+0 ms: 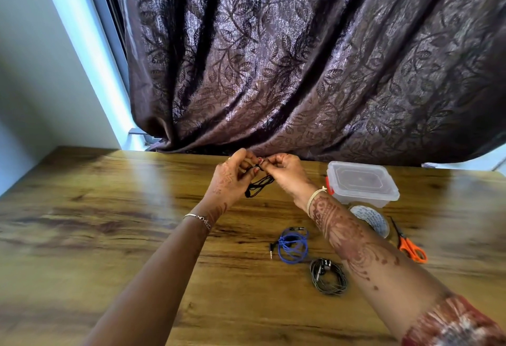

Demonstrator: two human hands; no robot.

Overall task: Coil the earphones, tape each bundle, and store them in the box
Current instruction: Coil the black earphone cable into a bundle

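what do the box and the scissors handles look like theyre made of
Box: likely clear plastic, slightly frosted; the table shows through its walls, and the moulded lid shines.
Scissors: handles look like glossy orange plastic; the blades are dark and thin, probably metal.

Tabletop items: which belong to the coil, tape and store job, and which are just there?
Job:
black earphones, held by left hand and right hand
blue earphones, coiled
grey earphones, coiled
tape roll
scissors
plastic box, lid on

Not part of it:
curtain
wooden table
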